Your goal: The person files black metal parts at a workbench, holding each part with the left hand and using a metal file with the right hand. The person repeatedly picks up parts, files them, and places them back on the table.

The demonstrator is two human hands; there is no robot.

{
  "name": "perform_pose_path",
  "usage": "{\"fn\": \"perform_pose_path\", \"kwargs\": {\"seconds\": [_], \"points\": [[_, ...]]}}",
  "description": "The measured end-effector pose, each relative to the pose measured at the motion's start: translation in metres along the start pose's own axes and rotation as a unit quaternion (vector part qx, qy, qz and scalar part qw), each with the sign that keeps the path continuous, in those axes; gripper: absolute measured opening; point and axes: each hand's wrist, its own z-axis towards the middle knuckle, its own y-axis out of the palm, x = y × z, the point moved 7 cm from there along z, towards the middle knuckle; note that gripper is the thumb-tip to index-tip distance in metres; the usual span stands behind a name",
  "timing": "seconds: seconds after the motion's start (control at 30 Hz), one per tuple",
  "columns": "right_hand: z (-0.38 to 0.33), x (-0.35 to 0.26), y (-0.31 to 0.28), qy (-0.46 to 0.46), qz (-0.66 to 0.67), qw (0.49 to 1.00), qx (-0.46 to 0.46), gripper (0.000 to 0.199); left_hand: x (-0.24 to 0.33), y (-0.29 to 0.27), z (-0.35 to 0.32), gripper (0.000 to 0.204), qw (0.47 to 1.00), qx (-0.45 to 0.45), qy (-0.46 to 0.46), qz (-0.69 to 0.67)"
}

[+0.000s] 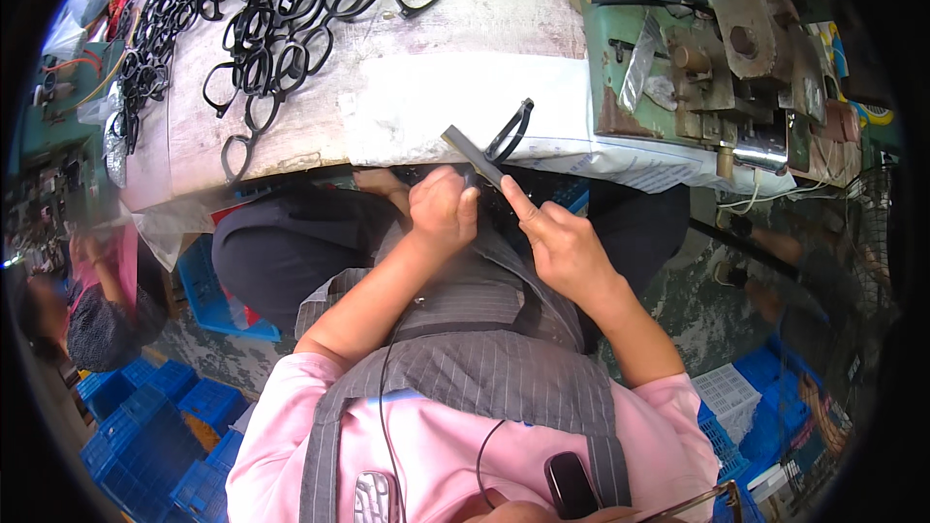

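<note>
At the near edge of the bench, my left hand is closed around one end of a black eyeglass frame. The frame's far rim sticks out beyond a flat grey file, and its middle is hidden. My right hand grips the file, index finger stretched along it and the other fingers curled. The file slants across the eyeglass frame; whether they touch I cannot tell. A white sheet covers the bench under the far rim.
Many black eyeglass frames lie piled on the bench at left. A greasy metal machine stands on a green surface at right. Blue crates fill the lower left; another person sits at far left.
</note>
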Motion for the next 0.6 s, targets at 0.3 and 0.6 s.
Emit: {"fn": "perform_pose_path", "kwargs": {"seconds": [0.3, 0.6], "points": [[-0.056, -0.005, -0.039, 0.071, -0.023, 0.997, 0.000, 0.059, -0.001, -0.002, 0.001, 0.022, 0.999, 0.016, -0.026, -0.029], [-0.018, -0.015, -0.017, 0.009, -0.062, 0.997, 0.035, 0.067, -0.003, -0.001, 0.004, 0.020, 0.999, -0.009, -0.026, -0.031]]}}
